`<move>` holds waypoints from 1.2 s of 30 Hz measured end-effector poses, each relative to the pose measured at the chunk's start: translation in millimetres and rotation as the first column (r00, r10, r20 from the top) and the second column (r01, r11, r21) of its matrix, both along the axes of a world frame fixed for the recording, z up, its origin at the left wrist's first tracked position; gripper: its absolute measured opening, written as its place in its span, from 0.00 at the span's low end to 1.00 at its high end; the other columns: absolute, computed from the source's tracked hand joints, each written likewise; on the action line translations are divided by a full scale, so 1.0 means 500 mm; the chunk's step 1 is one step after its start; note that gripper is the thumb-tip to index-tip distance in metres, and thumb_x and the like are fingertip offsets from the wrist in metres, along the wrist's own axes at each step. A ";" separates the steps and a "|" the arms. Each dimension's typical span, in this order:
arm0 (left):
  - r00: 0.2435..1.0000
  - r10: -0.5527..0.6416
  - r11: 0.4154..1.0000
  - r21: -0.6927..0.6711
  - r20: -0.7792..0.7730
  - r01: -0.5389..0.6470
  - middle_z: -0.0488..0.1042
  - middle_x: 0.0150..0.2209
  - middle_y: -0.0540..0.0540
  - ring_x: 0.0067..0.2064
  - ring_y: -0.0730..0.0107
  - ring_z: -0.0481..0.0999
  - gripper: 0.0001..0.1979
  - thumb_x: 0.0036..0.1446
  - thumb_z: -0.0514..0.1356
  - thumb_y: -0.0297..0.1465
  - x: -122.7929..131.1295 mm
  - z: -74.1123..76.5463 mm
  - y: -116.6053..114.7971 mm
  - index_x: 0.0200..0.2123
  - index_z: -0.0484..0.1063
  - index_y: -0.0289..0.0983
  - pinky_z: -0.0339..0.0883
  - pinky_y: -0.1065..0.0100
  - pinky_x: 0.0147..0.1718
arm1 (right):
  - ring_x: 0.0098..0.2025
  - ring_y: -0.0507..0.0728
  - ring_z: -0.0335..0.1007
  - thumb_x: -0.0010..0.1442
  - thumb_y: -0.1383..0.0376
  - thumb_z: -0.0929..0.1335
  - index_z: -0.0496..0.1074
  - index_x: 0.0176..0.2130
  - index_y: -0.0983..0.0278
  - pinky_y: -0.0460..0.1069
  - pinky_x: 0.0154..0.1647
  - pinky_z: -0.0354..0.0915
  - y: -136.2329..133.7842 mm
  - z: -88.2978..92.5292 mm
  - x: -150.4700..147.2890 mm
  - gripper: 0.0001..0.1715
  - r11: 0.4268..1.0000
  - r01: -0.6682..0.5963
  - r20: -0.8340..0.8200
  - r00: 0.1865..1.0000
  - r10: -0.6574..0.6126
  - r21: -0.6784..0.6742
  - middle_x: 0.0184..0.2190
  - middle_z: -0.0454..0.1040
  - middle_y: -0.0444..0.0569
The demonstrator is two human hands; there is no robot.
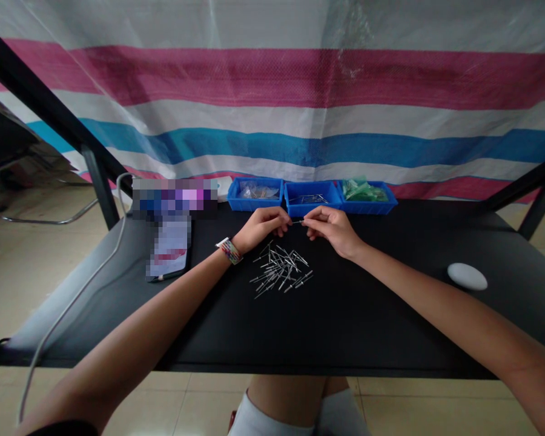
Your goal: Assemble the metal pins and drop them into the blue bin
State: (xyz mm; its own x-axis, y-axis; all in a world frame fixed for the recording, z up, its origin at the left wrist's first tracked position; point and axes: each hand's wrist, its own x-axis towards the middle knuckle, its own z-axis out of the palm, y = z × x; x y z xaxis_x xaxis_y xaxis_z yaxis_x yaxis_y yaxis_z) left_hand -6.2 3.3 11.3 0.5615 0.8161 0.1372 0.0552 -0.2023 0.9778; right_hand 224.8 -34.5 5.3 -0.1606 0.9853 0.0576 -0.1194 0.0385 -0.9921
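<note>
My left hand (266,227) and my right hand (330,229) are closed in pinches, with a thin metal blind rivet (297,222) stretched between their fingertips. They are just in front of the middle blue bin (295,209), above the black table (345,315). A loose pile of silvery blind rivets (281,269) lies on the table below the hands, pointing in many directions. Several similar thin metal pieces (312,198) lie inside the middle bin. Fingers hide part of the held rivet.
A left blue bin (254,204) holds a clear plastic bag (257,191); a right blue bin (372,209) holds green plastic (363,189). A phone (170,248) and a white cable (86,275) lie left. A white oval object (467,276) sits right. Striped sheeting (300,79) hangs behind.
</note>
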 end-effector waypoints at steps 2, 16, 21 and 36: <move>1.000 0.003 1.000 0.010 0.001 -0.003 0.77 0.30 0.47 0.30 0.72 0.76 0.15 0.62 0.67 0.41 0.001 0.000 -0.001 0.36 0.78 0.33 0.70 0.71 0.31 | 0.27 0.53 0.76 0.49 0.52 0.82 0.78 0.34 0.64 0.49 0.27 0.74 -0.002 -0.002 -0.003 0.22 0.999 0.017 0.026 1.000 -0.018 0.034 0.27 0.79 0.46; 0.999 0.013 0.998 0.065 -0.029 -0.011 0.76 0.32 0.48 0.30 0.74 0.76 0.11 0.60 0.67 0.37 0.004 0.004 -0.004 0.35 0.77 0.33 0.73 0.73 0.30 | 0.24 0.53 0.74 0.54 0.51 0.80 0.75 0.35 0.62 0.49 0.27 0.73 -0.008 -0.012 -0.006 0.21 0.989 0.056 0.091 0.993 -0.069 0.137 0.25 0.76 0.43; 0.999 0.025 0.996 0.081 -0.035 -0.022 0.76 0.30 0.48 0.29 0.75 0.76 0.15 0.63 0.66 0.41 0.004 -0.004 0.000 0.36 0.77 0.33 0.72 0.73 0.29 | 0.24 0.51 0.74 0.53 0.53 0.80 0.75 0.37 0.63 0.48 0.26 0.72 -0.010 -0.011 -0.009 0.20 0.986 0.047 0.073 0.996 -0.059 0.159 0.29 0.75 0.43; 0.996 0.045 0.995 0.096 -0.075 -0.037 0.75 0.27 0.48 0.28 0.74 0.74 0.22 0.65 0.64 0.48 0.005 -0.001 -0.002 0.32 0.77 0.34 0.68 0.73 0.29 | 0.23 0.51 0.71 0.55 0.52 0.79 0.72 0.34 0.61 0.48 0.25 0.70 -0.014 -0.004 -0.009 0.20 0.980 0.073 0.098 0.991 -0.092 0.185 0.27 0.73 0.41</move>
State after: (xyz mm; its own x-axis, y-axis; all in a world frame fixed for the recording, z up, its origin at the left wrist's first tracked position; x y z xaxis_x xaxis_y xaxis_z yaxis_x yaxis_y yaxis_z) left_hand -3.5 2.1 11.0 0.5396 0.8241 0.1721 0.1396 -0.2891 0.9470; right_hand 220.5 -41.6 3.3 -0.0941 0.9703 0.2230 -0.0031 0.2237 -0.9747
